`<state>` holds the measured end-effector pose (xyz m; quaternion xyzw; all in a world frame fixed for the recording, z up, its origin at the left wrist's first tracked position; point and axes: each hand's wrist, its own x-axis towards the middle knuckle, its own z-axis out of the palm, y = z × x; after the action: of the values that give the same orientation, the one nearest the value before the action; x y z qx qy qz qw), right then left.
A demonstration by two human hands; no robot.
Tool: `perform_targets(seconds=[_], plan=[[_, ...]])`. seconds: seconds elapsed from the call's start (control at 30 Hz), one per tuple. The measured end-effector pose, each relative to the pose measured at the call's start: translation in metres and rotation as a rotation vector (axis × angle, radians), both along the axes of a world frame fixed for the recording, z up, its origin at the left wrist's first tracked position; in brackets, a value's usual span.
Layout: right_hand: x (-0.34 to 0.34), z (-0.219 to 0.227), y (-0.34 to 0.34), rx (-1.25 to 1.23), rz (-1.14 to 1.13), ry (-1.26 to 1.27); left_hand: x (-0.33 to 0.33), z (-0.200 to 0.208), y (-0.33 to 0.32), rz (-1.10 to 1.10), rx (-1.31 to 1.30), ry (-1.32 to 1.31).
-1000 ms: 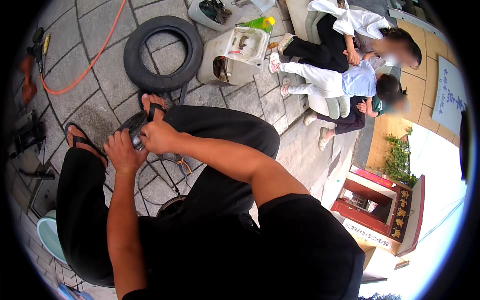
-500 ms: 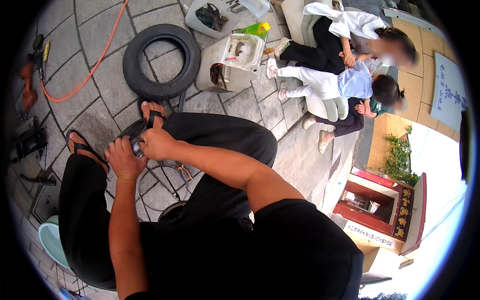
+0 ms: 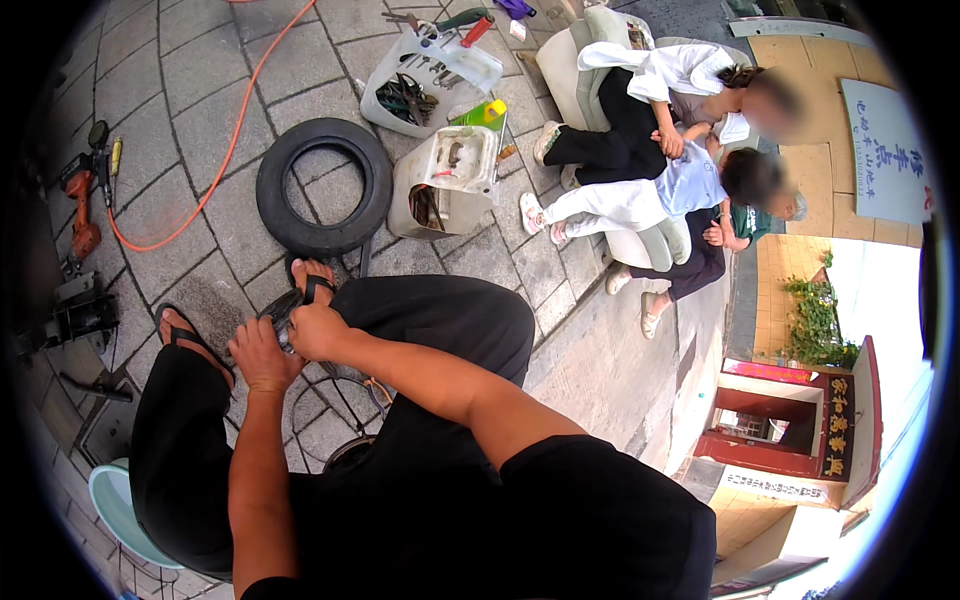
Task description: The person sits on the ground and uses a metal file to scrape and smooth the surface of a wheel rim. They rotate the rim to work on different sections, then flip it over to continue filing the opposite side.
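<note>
Between my feet, a dark, shiny rubber piece [image 3: 283, 322], possibly part of an inner tube, is gripped by both hands. My left hand [image 3: 262, 352] has its fingers curled over its near-left side. From the right, my right hand [image 3: 316, 330] closes on it, knuckles up, touching or almost touching the left one. The fingers and forearms cover much of the piece, so its full shape is hidden. Under my right forearm lies a tool with orange handles [image 3: 378, 391], beside a thin dark loop on the paving. A black tyre [image 3: 270, 195] lies flat just beyond my feet.
Two cut-open plastic containers with tools [image 3: 375, 100] [image 3: 402, 215] stand right of the tyre. An orange hose [image 3: 238, 140] and an orange power tool [image 3: 82, 215] lie left. A pale green basin [image 3: 108, 500] sits at lower left. Several people [image 3: 665, 190] sit at right.
The view has shifted, so the tyre, containers and people appear lower. Both hands keep hold of the dark rubber piece, with little change in their grip.
</note>
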<state>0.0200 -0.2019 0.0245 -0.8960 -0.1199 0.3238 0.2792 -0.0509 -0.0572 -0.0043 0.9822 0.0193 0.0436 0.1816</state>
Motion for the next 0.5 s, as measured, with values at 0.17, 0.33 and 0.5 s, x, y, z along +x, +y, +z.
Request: perform_targets(seconds=[0.17, 0.33, 0.5], plan=[[0.001, 0.010, -0.006, -0.004, 0.015, 0.018, 0.011, 0.013, -0.005, -0.001, 0.046, 0.157], [-0.019, 0.042, -0.016, 0.025, -0.137, -0.003, 0.014, 0.049, 0.002, -0.006, 0.110, 0.499], [-0.063, 0.081, -0.047, 0.168, -0.223, -0.101, 0.013, 0.063, -0.002, 0.047, 0.069, 0.592]])
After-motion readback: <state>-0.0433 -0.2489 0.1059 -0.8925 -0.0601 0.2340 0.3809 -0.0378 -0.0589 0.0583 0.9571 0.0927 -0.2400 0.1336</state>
